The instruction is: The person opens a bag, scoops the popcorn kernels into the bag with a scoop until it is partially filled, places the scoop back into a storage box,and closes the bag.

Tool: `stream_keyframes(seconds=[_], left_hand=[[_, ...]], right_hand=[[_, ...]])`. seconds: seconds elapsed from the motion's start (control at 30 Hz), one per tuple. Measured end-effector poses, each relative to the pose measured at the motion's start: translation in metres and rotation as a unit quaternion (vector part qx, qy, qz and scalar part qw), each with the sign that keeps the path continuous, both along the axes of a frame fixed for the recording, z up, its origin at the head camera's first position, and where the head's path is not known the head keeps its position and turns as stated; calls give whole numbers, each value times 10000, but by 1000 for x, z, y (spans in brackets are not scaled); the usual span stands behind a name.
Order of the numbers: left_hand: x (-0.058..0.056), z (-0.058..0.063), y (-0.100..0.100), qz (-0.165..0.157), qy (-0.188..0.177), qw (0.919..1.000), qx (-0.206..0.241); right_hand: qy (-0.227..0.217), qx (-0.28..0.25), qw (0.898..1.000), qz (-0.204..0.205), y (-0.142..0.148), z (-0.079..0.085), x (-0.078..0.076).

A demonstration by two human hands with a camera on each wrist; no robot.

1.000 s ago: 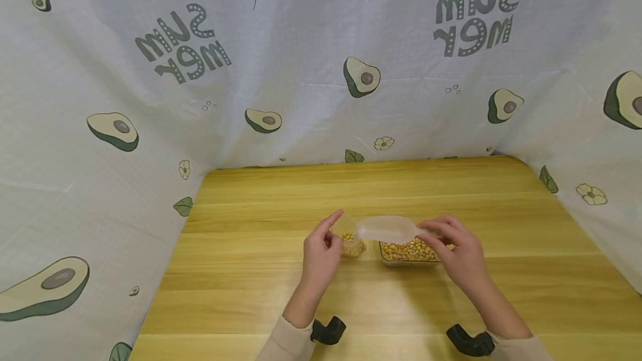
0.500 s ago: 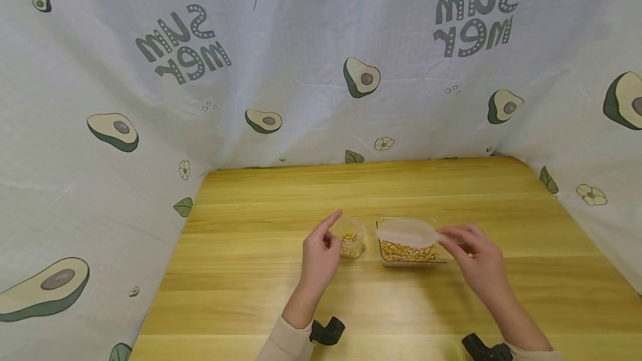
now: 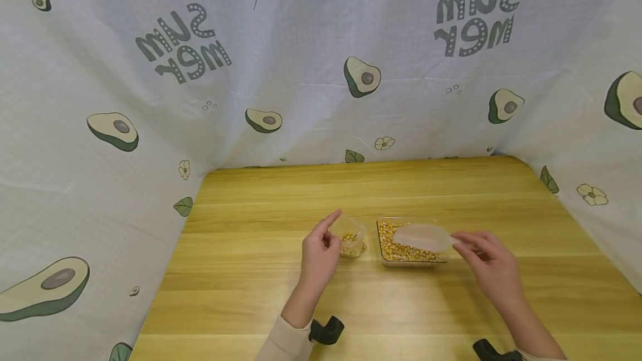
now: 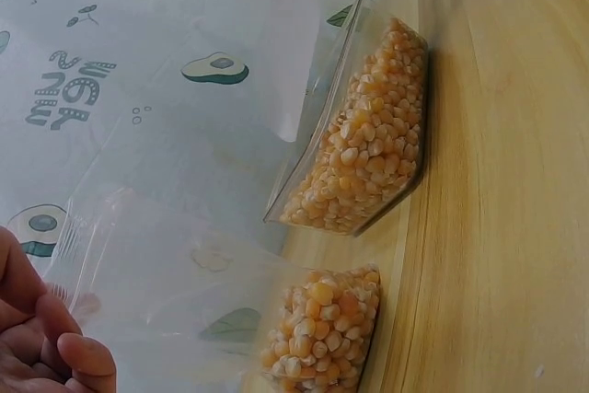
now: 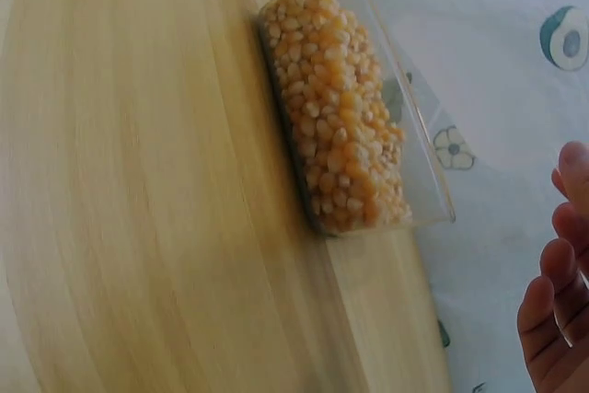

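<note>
My left hand (image 3: 321,258) grips the rim of a clear plastic zip bag (image 4: 170,273), which stands upright on the table with corn kernels (image 4: 322,329) in its bottom. In the head view, my right hand (image 3: 494,269) pinches the handle of a translucent white scoop (image 3: 423,237). The scoop hangs above a rectangular clear container (image 3: 412,264) filled with corn kernels (image 5: 336,108). No kernels can be made out in the scoop. The container stands just right of the bag, apart from my right hand.
Under everything is a wood-grain table (image 3: 241,272). A white curtain (image 3: 311,43) printed with avocados, leaves and flowers surrounds its back and sides. In the left wrist view a small pale speck (image 4: 539,371) lies on the table.
My right hand has drawn the scoop rightward from the bag's mouth to above the container, uncovering the container's left part. The left hand and the bag have stayed nearly still.
</note>
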State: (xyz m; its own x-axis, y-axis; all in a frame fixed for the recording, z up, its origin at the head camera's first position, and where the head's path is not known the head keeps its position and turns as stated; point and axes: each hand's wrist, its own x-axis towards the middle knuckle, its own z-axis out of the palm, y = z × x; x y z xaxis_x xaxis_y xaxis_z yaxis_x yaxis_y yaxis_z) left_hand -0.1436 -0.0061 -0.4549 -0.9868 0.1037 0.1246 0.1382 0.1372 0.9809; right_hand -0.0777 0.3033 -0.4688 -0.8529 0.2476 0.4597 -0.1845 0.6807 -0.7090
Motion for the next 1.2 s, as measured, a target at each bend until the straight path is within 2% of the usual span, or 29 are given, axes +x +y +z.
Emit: stream_keyframes(seconds=[0.33,0.6,0.97,1.2], left_hand=[[1,3,-1,34,-36,9999,-87],[0,1,-2,0,-29,10000,-88],[1,0,-2,-13,-62,9999,-83],[0,0,-1,13,31,9999,-105]], right_hand=[[3,185,9998,-121,8,-2,2],[41,330,9993,-143,10,0,1],[370,815,9959,-148,6,-1,-4],[325,1054,9938,-104,5,-1,-5]])
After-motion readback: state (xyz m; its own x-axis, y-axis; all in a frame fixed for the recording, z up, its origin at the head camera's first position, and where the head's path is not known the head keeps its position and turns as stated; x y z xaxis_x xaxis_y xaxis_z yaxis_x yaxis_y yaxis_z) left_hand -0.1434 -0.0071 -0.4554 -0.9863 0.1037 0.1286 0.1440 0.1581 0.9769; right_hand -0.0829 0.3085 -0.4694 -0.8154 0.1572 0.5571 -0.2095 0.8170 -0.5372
